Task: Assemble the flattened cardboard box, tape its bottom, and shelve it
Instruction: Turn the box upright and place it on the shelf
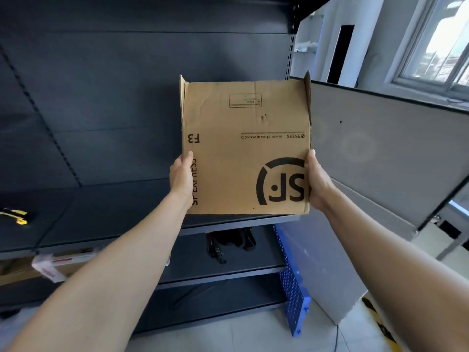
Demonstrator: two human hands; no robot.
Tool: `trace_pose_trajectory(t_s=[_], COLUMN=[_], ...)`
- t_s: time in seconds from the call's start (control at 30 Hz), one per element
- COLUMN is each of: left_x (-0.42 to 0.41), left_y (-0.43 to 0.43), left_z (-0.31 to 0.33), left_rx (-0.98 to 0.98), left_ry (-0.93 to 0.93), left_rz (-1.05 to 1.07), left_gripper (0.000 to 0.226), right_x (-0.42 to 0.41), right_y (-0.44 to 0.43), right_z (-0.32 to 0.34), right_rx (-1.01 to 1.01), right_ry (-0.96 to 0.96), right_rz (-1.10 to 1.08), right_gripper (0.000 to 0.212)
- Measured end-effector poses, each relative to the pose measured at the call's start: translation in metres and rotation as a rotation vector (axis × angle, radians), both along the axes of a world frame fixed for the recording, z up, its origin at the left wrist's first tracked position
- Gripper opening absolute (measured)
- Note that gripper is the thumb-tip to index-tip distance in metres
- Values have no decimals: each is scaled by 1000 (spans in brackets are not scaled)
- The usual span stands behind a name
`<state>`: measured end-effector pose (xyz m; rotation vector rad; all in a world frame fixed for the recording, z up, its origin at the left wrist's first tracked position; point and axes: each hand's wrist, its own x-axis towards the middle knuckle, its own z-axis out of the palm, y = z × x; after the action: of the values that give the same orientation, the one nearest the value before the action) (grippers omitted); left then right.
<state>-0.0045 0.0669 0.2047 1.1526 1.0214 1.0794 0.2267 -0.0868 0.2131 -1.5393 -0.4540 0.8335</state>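
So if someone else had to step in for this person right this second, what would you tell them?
Left hand grips the left side of the cardboard box; right hand grips the right side.
The box is opened into shape and held up in front of the dark shelf, print upside down, flaps on its far end standing open.
Done: the box is assembled. The bottom is out of view, so I cannot tell if it is taped.
Left: set it on the shelf.

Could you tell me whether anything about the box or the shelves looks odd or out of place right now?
The cardboard box, gripped by the left hand and right hand above the shelf, has its print upside down, so it is inverted. Its panel shows creases and a small dent. Nothing else stands out.
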Motion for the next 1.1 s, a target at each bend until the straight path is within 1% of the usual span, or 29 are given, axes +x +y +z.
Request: trace_pose_trajectory(t_s=[0.1,0.2,0.4,0.53,0.67,0.77,0.9,0.93,1.0,1.1], left_x=[21,40,65,75,81,80,75,74,70,66], left_y=[16,24,35,44,51,57,59,59,58,60], left_z=[-7,-18,-60,-81,-94,-104,-112,-112,-107,-90], left_rx=[-5,16,-50,-68,-62,-86,-107,-118,-142,-121], left_ry=[7,3,1,-50,-76,-71,-2,18,45,59], left_rz=[45,69,85,93,130,141,86,70,60,68], left_gripper=[51,45,38,22,14,17,27,28,34,51], right_x=[27,44,79,92,96,98,97,98,97,95], right_y=[25,41,65,78,87,90,89,89,87,82], right_z=[-14,-22,-52,-77,-100,-116,-123,-122,-113,-85], right_rx=[27,45,12,-20,-27,-7,-8,-12,6,59], right_ry=[20,46,75,83,142,192,167,161,174,125], right_rz=[-5,9,95,75,96,142,107,108,116,88], right_gripper=[79,75,71,77,66,61,45,45,51,60])
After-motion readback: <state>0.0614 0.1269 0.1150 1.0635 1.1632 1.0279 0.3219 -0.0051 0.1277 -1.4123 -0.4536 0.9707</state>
